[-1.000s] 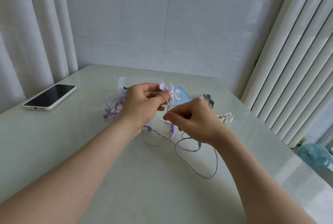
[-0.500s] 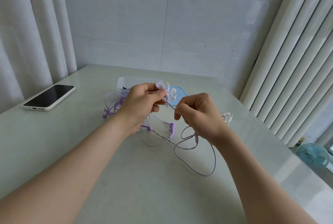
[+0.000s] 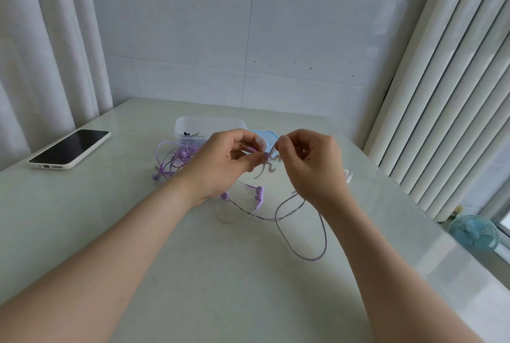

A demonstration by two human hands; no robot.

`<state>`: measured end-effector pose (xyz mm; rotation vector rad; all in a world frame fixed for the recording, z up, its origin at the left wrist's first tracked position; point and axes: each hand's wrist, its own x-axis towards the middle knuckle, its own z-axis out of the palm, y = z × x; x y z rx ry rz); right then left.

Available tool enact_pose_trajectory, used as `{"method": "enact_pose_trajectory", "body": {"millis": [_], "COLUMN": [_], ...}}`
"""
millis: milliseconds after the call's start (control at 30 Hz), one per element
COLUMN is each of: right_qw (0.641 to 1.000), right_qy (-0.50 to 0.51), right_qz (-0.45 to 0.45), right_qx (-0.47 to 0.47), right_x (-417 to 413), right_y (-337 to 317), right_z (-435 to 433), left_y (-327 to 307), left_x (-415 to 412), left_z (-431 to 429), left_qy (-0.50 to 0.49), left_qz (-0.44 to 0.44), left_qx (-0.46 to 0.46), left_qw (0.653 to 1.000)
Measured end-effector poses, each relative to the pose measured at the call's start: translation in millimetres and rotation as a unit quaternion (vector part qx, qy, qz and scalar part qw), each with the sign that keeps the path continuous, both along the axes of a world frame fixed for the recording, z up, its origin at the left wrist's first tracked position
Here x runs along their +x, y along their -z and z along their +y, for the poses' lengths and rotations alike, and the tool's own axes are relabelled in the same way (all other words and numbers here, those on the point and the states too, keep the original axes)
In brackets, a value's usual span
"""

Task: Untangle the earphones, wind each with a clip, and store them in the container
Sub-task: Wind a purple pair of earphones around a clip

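Fingers (image 3: 244,136) on thin, looped purple earphones (image 3: 259,194)

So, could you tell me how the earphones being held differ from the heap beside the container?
The held earphones trail in loose open loops; the heap is a dense tangle. The held earphones are held between the left hand and right hand; the heap lies untouched. Both are purple.

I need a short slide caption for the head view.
Left hand pinches a clip while right hand pinches the purple earphone cable above the table.
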<state>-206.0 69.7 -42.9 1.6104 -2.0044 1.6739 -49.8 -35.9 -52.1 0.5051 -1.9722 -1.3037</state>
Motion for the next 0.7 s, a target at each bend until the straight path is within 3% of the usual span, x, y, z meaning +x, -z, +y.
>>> {"method": "enact_pose_trajectory", "body": {"millis": [133, 267, 400, 533, 700], "right_qw": [0.996, 0.998, 0.998, 0.986, 0.966], "right_qy": [0.066, 0.048, 0.017, -0.083, -0.187], "right_qz": [0.061, 0.042, 0.007, 0.029, 0.012], "right_qx": [-0.026, 0.0, 0.06, 0.144, 0.179], "right_x": [-7.0, -15.8, -18.5, -2.1, 17.4], "right_y": [2.6, 4.7, 6.4, 5.4, 2.5], "right_z": [-3.1, -5.1, -5.9, -0.4, 6.4], "left_y": [1.0, -0.8, -4.9, -11.1, -8.4], "left_x": [2.3, 3.0, 3.1, -1.5, -2.3], "left_z": [-1.1, 0.6, -0.6, 4.0, 3.4], "left_qy": [0.021, 0.083, 0.112, 0.06, -0.059], "left_qz": [-0.063, -0.022, 0.104, 0.229, 0.19], "left_qx": [-0.062, 0.047, 0.158, 0.261, 0.246], "left_qw": [0.996, 0.995, 0.976, 0.936, 0.949]}}
